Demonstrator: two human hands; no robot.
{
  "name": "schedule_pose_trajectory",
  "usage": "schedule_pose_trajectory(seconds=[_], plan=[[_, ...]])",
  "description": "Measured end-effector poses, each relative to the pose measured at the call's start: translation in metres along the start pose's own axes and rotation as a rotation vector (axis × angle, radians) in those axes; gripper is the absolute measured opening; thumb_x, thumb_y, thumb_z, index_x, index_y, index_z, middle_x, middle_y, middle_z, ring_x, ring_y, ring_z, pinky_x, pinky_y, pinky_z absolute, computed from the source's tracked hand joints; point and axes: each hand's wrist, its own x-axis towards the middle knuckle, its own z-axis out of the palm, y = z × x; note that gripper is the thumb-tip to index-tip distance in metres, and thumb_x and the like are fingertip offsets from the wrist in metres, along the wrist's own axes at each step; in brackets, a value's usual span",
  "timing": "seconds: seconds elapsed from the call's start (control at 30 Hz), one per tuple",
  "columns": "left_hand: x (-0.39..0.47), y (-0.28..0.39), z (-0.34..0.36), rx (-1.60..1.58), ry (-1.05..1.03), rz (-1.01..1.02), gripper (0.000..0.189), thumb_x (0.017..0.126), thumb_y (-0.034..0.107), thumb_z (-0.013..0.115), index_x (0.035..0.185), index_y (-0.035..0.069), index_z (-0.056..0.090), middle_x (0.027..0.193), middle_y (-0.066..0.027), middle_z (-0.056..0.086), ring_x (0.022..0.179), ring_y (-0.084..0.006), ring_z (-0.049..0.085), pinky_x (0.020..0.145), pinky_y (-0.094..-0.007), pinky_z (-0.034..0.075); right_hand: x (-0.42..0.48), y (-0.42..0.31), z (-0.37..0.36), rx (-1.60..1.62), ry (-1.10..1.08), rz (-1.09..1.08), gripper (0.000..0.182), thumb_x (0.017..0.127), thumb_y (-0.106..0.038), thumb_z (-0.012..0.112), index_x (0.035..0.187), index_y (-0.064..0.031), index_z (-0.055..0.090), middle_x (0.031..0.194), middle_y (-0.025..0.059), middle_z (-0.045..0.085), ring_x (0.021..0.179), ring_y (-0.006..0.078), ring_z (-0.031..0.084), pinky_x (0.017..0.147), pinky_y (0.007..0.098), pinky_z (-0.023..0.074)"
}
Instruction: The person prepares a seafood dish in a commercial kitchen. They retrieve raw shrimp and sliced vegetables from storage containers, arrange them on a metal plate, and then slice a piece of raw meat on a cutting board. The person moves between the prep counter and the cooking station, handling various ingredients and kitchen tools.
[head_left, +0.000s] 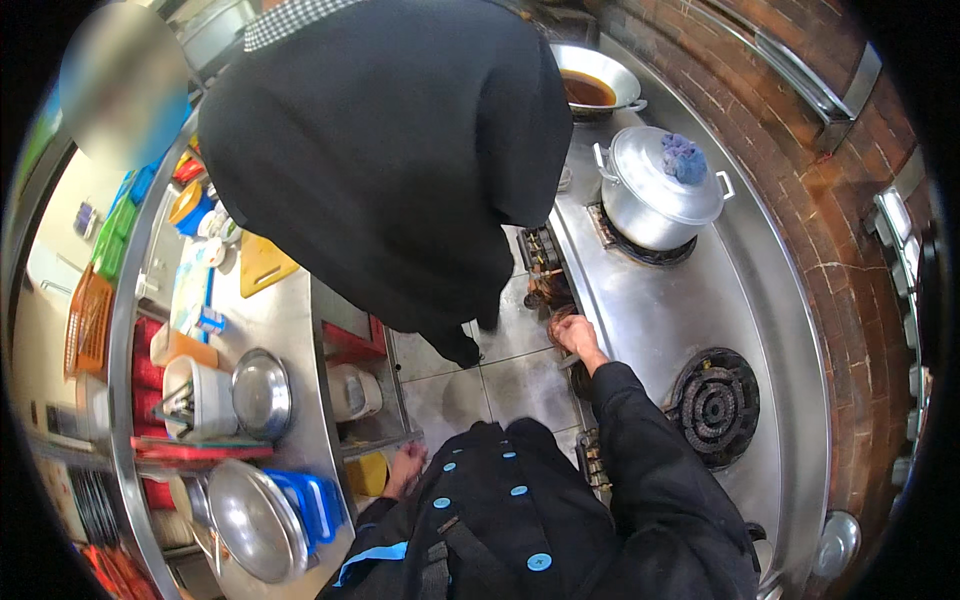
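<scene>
My right hand (576, 334) reaches to the front edge of the steel stove (637, 322), its fingers bent beside brownish, copper-coloured fittings below the rim. Whether it grips one of them is hidden. Near it along that edge are burner valves (541, 251). My left hand (407, 469) hangs low at my side with curled fingers, close to the steel counter's lower shelf; nothing shows in it. On the stovetop, a lidded aluminium pot (652, 195) sits over one burner, a bunched purple-blue cloth (684, 159) on its lid. A round cast-iron burner (714, 409) has nothing on it.
A person in black (375, 150) bends over in the aisle just ahead. Behind the pot stands a wok (628, 75) of brown liquid. The left counter (300, 330) holds a yellow cutting board (266, 266), a metal bowl (261, 394), a white bin (199, 382) and a large lid (255, 521).
</scene>
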Motion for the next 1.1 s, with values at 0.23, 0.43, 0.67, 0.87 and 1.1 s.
schedule_pose_trajectory(seconds=[0.23, 0.43, 0.67, 0.87, 1.1], plan=[[0.168, 0.156, -0.071, 0.076, -0.083, 0.195, 0.038, 0.09, 0.035, 0.068, 0.106, 0.001, 0.066, 0.09, -0.0115, 0.071, 0.083, -0.0208, 0.067, 0.076, -0.0346, 0.053, 0.087, 0.0, 0.073, -0.265, 0.271, -0.076, 0.026, 0.084, -0.023, 0.068, 0.1, -0.0027, 0.069, 0.091, 0.0219, 0.068, 0.09, 0.038, 0.067, 0.082, 0.0474, 0.0544], [0.261, 0.213, -0.115, 0.45, -0.149, 0.23, 0.033, 0.089, 0.03, 0.067, 0.108, 0.003, 0.067, 0.096, -0.0144, 0.072, 0.089, -0.0256, 0.069, 0.082, -0.0353, 0.054, 0.15, -0.011, 0.09, -0.164, 0.003, 0.206, 0.027, 0.088, -0.026, 0.069, 0.094, 0.0008, 0.071, 0.087, 0.025, 0.067, 0.084, 0.0409, 0.067, 0.075, 0.0516, 0.0541], [0.38, 0.258, -0.161, 0.43, -0.275, 0.123, 0.028, 0.09, 0.026, 0.067, 0.103, 0.002, 0.065, 0.095, -0.0105, 0.072, 0.089, -0.0205, 0.069, 0.08, -0.0342, 0.053, 0.127, -0.046, 0.067, -0.001, 0.123, 0.247, 0.034, 0.088, -0.014, 0.062, 0.12, -0.0018, 0.06, 0.106, 0.0264, 0.064, 0.091, 0.0421, 0.064, 0.078, 0.0537, 0.051], [0.559, 0.324, -0.189, 0.75, -0.658, 0.55, 0.024, 0.095, 0.025, 0.056, 0.104, 0.004, 0.063, 0.084, -0.0107, 0.069, 0.08, -0.0254, 0.068, 0.073, -0.038, 0.054, 0.07, -0.108, 0.009, -0.149, 0.328, 0.505, 0.014, 0.085, -0.015, 0.066, 0.087, -0.0006, 0.067, 0.086, 0.0219, 0.066, 0.08, 0.0401, 0.064, 0.075, 0.0483, 0.0518], [0.691, 0.484, -0.196, 0.968, -0.786, 0.695, 0.022, 0.094, 0.023, 0.055, 0.102, 0.003, 0.061, 0.073, -0.009, 0.063, 0.07, -0.0229, 0.065, 0.068, -0.0387, 0.053, 0.005, -0.253, -0.104, -0.079, 0.715, 0.897, 0.006, 0.084, -0.006, 0.07, 0.086, -0.0014, 0.068, 0.079, 0.0175, 0.067, 0.07, 0.0296, 0.067, 0.067, 0.0368, 0.0533]])
